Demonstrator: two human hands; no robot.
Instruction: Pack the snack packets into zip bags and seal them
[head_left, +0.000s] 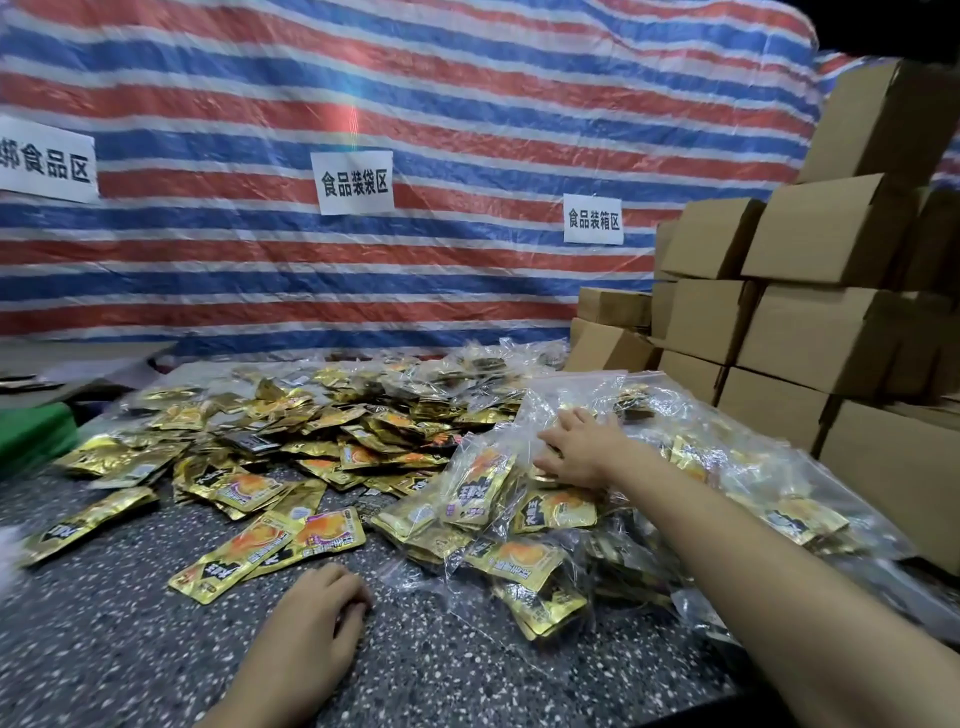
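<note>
Striped tarp (415, 104) behind; speckled table (130, 649) below. Boxes (805, 322) stacked along right edge. Packets (311, 431) heaped mid-table, more inside zip bags (498, 519) toward right. Right hand (576, 447) flat, fingers spread, on bags. Left hand (322, 597) loosely curled, empty, near front edge.
</note>
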